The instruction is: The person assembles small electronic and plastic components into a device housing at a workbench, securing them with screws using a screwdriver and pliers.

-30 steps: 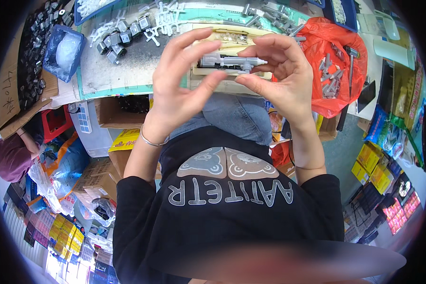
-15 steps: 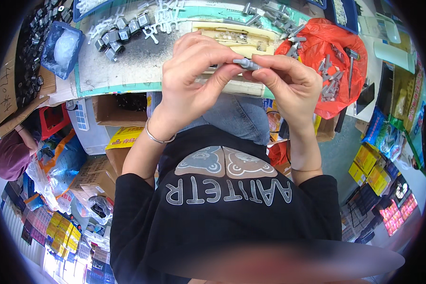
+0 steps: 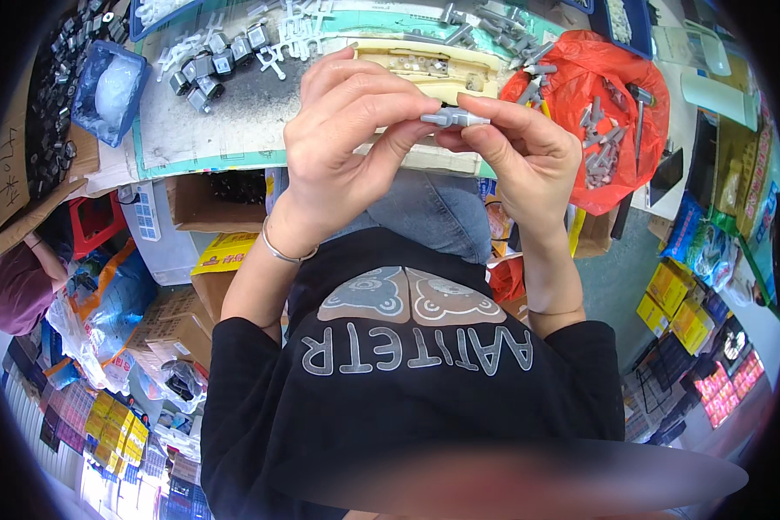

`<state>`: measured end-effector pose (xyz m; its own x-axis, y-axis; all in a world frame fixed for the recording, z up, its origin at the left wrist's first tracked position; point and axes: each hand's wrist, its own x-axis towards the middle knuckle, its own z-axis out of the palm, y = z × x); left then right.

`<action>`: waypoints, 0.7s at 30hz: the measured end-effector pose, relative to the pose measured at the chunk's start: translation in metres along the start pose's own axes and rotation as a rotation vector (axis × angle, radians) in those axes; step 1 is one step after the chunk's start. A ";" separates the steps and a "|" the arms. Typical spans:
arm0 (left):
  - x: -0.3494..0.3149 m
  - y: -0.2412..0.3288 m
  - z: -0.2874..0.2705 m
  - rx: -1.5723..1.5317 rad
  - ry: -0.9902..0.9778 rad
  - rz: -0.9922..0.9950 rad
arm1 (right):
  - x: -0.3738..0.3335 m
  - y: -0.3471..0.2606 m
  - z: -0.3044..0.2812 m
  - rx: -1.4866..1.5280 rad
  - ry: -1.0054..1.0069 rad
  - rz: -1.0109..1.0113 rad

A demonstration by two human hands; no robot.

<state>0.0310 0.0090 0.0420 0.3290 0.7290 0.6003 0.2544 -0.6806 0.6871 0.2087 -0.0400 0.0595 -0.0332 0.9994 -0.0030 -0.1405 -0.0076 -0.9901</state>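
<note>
Pinching a small grey plastic part [image 3: 453,117] between both hands, I hold it level above my lap, just in front of the worktop [image 3: 217,143] edge, where I can see its ends. My left hand [image 3: 351,143] closes its thumb and forefinger on the left end, while my right hand [image 3: 524,152] clamps the pale right tip; that grip keeps the piece steady, I judge, for fitting it together. Beyond it lies a cream tray [image 3: 425,65] of small bits. An orange plastic bag [image 3: 611,113] spread open to the right holds more grey parts within easy reach. A clear blue bag [image 3: 108,87] sits far left. Yellow packets [image 3: 680,308] are stacked low on the right, and a yellow box [image 3: 230,253] sits under the worktop.
</note>
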 end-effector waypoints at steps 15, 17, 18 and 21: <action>0.002 0.002 -0.002 0.125 0.011 0.086 | 0.001 0.000 0.011 0.194 0.104 -0.002; 0.003 0.002 -0.004 0.180 -0.055 0.112 | 0.003 -0.004 0.006 0.165 0.071 0.014; 0.002 0.003 -0.003 0.179 -0.056 0.112 | 0.004 -0.005 0.005 0.137 0.037 0.031; -0.001 0.004 -0.001 0.249 -0.125 0.146 | 0.007 -0.004 0.003 -0.005 -0.006 0.061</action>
<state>0.0310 0.0053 0.0448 0.4836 0.6179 0.6199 0.4058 -0.7858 0.4668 0.2057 -0.0328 0.0638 -0.0471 0.9969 -0.0625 -0.1334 -0.0683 -0.9887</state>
